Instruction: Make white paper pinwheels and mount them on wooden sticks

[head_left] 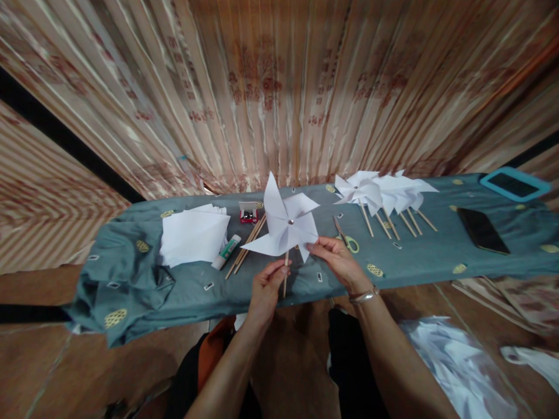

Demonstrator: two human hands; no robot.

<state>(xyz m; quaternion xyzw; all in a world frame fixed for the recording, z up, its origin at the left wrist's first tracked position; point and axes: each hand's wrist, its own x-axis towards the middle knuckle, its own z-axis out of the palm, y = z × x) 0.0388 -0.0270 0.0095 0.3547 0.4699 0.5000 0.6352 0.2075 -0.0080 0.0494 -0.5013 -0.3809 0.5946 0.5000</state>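
A white paper pinwheel [288, 224] on a wooden stick is held upright above the front of the table, with a silver pin at its centre. My left hand [267, 286] is closed around the stick, below the paper blades. With its thumb and fingers, my right hand [338, 259] pinches the lower right blade. Just left of the pinwheel lie several wooden sticks [245, 247], a glue stick [226, 252] and a small red box [248, 213] of metal pins. Scissors [347, 237] with light green handles rest behind my right hand.
A stack of white paper [194, 235] lies on the cloth-covered table [144, 279] at the left. Several finished-looking pinwheels [384, 192] overlap at the back right. Farther right are a dark phone [483, 231] and a blue-framed device [515, 184]. A plastic bag [458, 366] of white paper pieces sits on the floor.
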